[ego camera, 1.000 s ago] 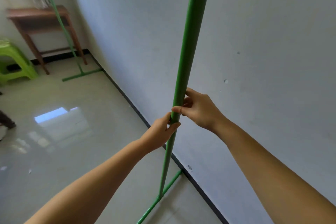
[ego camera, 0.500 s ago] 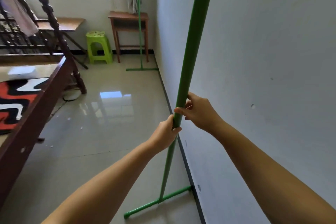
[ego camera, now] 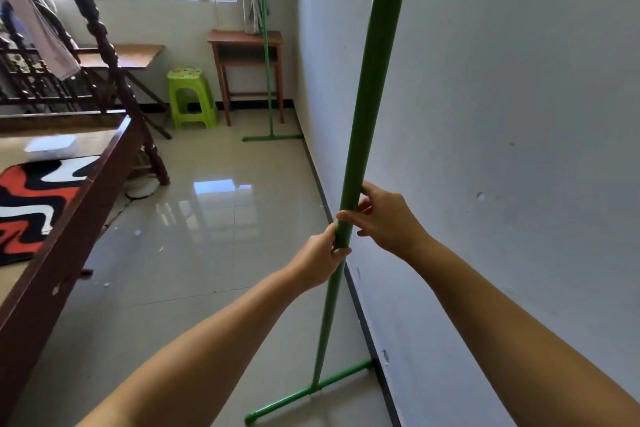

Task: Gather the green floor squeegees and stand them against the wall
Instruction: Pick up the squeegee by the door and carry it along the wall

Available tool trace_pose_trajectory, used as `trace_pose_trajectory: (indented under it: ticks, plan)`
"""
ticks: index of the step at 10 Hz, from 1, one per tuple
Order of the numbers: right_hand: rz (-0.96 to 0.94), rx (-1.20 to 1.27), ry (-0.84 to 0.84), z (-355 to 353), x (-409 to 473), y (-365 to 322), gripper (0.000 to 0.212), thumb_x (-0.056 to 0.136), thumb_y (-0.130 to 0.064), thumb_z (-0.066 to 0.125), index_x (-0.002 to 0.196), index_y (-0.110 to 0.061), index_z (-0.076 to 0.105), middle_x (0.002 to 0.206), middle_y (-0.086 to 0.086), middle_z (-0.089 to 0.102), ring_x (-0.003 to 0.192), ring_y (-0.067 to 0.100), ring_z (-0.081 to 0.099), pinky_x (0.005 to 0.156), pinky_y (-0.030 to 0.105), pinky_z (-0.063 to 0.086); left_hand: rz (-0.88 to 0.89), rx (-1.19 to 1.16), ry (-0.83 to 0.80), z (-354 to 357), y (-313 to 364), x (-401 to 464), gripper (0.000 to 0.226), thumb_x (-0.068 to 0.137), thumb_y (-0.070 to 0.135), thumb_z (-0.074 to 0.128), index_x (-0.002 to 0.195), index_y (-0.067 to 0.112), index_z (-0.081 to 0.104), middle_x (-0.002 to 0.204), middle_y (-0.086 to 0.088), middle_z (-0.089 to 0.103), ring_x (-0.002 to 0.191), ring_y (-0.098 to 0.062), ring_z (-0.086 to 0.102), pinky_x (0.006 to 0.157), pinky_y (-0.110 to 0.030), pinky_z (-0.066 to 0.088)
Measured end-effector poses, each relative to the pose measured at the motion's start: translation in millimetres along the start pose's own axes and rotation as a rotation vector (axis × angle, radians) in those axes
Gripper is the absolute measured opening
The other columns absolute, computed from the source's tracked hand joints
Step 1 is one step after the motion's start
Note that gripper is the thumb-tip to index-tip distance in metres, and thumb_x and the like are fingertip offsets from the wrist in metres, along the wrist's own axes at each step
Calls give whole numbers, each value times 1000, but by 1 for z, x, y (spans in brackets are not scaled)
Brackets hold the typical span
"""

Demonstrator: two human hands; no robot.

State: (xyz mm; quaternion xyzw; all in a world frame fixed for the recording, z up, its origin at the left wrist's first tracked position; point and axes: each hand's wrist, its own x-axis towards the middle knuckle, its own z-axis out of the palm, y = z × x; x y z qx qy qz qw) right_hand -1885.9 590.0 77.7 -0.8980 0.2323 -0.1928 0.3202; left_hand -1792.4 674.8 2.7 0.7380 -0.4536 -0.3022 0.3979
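Note:
A green floor squeegee (ego camera: pixel 372 80) stands nearly upright in front of me, its long pole leaning toward the white wall (ego camera: pixel 502 114). Its crossbar head (ego camera: pixel 308 392) rests on the tiled floor, one end touching the dark baseboard. My left hand (ego camera: pixel 320 258) is wrapped around the pole from the left. Just above it, my right hand (ego camera: pixel 382 218) grips the pole from the wall side. A second green squeegee (ego camera: pixel 266 55) stands farther back against the same wall, head on the floor.
A dark wooden bed frame (ego camera: pixel 69 218) with a red, black and white mat runs along the left. At the far end stand a small wooden table (ego camera: pixel 247 55), a lime plastic stool (ego camera: pixel 190 97) and a folding table under the window. Glossy tiled floor (ego camera: pixel 207 253) lies between.
The view has swung left and levelled, bringing the bed and window into sight. The squeegee's head now sits closer to the baseboard. Both hands keep the same grip on the pole.

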Motion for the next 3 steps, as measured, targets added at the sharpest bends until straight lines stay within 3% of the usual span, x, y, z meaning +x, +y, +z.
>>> trace_pose_trajectory:
  ticks: [1,2,3]
  plan:
    - [29,2,-4,-1,-3,-3,40,79,-29,63,113,-11,51,97,16,69,77,27,68,70,30,58,-15,2,-17,0,-2,-3,40,88,16,51,127,14,39,119,-16,60,104,-27,60,87,-35,51]
    - [53,-15,-42,1,-2,-5,47,80,-32,61,119,-11,47,107,17,67,90,28,66,79,34,55,6,5,-17,-4,1,3,44,87,17,53,128,15,38,120,-16,59,99,-22,60,86,-34,52]
    - [123,-48,-96,-21,-14,-12,65,78,-45,58,132,-20,32,128,12,57,108,24,59,86,30,48,2,0,-70,-4,-7,-9,55,84,20,59,130,19,31,128,-12,53,113,-24,56,92,-33,49]
